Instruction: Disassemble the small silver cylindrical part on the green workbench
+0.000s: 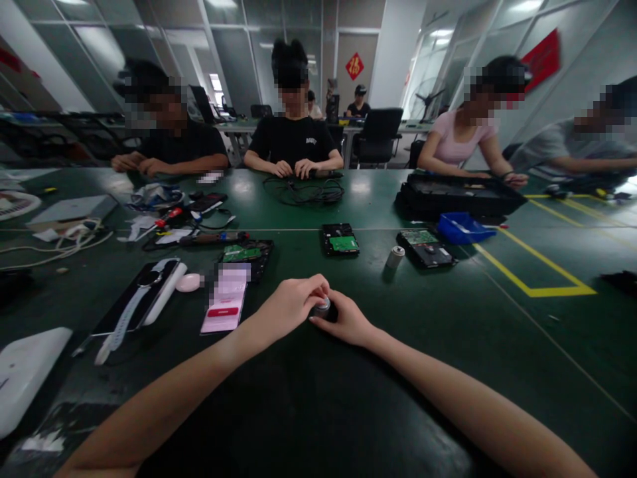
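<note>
Right grip (351, 321) grasps a small metal cylinder (323, 307) beneath the left grip (297, 297) (whose own hold I cannot tell); uneven pressure could tip it.

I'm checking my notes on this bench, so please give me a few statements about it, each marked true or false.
1. The left hand and right hand are both at one small can. True.
2. The second can lies in the blue tray. False: it stands on the table, left of the tray.
3. The phone lies to the right of both hands. False: it lies to their left.
4. The watch has a pale strap. True.
</note>
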Motion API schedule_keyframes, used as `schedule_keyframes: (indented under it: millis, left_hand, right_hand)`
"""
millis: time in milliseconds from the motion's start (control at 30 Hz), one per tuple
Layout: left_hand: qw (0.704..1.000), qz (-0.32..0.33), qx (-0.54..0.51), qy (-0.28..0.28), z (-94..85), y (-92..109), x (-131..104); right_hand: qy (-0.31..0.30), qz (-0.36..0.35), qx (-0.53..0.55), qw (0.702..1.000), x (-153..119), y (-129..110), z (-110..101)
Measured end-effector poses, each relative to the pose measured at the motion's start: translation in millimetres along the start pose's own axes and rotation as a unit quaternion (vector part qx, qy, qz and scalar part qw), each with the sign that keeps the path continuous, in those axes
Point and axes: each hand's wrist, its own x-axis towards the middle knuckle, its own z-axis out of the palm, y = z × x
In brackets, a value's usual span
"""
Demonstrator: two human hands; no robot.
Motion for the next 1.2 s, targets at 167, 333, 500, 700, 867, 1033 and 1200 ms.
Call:
schedule_keyframes:
  millis: [167,333,500,700,867,1033,1200]
  left_hand:
    - [1.000,0.016,0.017,-0.011,2.9,-4.1,0.8]
    - [0.999,0.014,-0.025,-0.014,3.3,-11.4,4.3]
    - [0.999,0.041,0.002,-0.007,-5.0,-10.2,6.1]
    - [0.998,0.025,0.018,-0.054,-23.6,-15.1,4.0]
    - [0.997,0.033,-0.029,-0.070,-23.7,-18.0,4.1]
    - [0.988,0.028,-0.070,-0.134,-40.2,-21.9,1.8]
    - [0.997,-0.004,-0.009,-0.073,-57.4,-21.2,-2.1]
  right_hand:
    - [0.006,-0.005,0.004,1.000,-0.1,1.9,1.6]
    - [0.016,0.000,0.004,1.000,-1.2,3.6,3.6]
    - [0.011,0.013,-0.004,1.000,-2.0,3.0,3.2]
    - [0.007,0.026,-0.016,1.000,-1.3,-2.3,1.5]
    - [0.009,0.026,-0.010,1.000,-1.5,-1.5,3.0]
    - [0.001,0.025,-0.006,1.000,-1.0,-5.1,0.8]
    - [-0.006,0.033,0.001,0.999,0.1,-8.9,-1.1]
